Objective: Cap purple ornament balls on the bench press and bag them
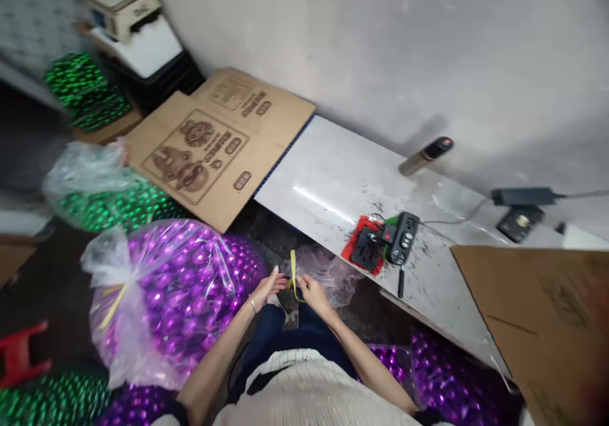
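A thin yellow strip [294, 266], tie-like, stands up in a loop from my right hand [313, 294], whose fingers are closed on it. Just to the left is my left hand [267, 290], its fingers stretched out toward the strip. Whether those fingertips touch the strip is hard to make out. Clear crumpled plastic [333, 274] lies below and behind my right hand. Beside my left arm bulges a big clear bag of shiny purple balls [185, 286], its neck tied with a yellow strip [113, 305].
A white table [328, 179] carries a small black device on a red base [368, 248] and a brown cylinder [425, 155]. Flattened cardboard [266, 128] covers its left end; more cardboard [537, 305] is at right. Bagged green balls [118, 204] and a red stool [21, 353] stand left.
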Tool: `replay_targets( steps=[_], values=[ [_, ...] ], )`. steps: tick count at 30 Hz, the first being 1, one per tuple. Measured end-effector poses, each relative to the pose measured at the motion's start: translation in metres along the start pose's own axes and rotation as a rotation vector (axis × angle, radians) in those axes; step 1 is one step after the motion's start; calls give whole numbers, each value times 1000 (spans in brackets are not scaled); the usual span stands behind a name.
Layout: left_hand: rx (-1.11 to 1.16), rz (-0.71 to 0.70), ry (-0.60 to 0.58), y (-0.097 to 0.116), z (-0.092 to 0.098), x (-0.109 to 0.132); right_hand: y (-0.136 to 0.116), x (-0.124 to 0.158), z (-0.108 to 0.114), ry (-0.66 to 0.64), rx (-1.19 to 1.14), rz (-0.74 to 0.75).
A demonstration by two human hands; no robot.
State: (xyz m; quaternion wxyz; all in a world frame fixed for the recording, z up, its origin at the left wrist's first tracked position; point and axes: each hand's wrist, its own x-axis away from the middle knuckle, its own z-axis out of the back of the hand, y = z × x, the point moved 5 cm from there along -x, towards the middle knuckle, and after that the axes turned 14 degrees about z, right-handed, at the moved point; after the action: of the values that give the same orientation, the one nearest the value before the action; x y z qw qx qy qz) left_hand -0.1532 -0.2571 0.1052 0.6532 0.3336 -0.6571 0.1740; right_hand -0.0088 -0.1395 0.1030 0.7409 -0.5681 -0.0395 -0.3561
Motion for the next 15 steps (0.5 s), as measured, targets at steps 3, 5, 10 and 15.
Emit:
replay_targets(
  steps=[3, 5, 10, 15],
  values=[
    [139, -90, -112, -12, -19, 17, -29, -26, -20, -123, 19, 118],
    [262, -192, -149, -21, -25, 27, -44, -35, -33, -224, 36, 180],
    [540, -279, -136, -62, 2, 55, -77, -28, -76, -555, 83, 306],
    [627, -289, -172, -103, 49, 80, -112, 13, -122, -660, 136, 411]
  ],
)
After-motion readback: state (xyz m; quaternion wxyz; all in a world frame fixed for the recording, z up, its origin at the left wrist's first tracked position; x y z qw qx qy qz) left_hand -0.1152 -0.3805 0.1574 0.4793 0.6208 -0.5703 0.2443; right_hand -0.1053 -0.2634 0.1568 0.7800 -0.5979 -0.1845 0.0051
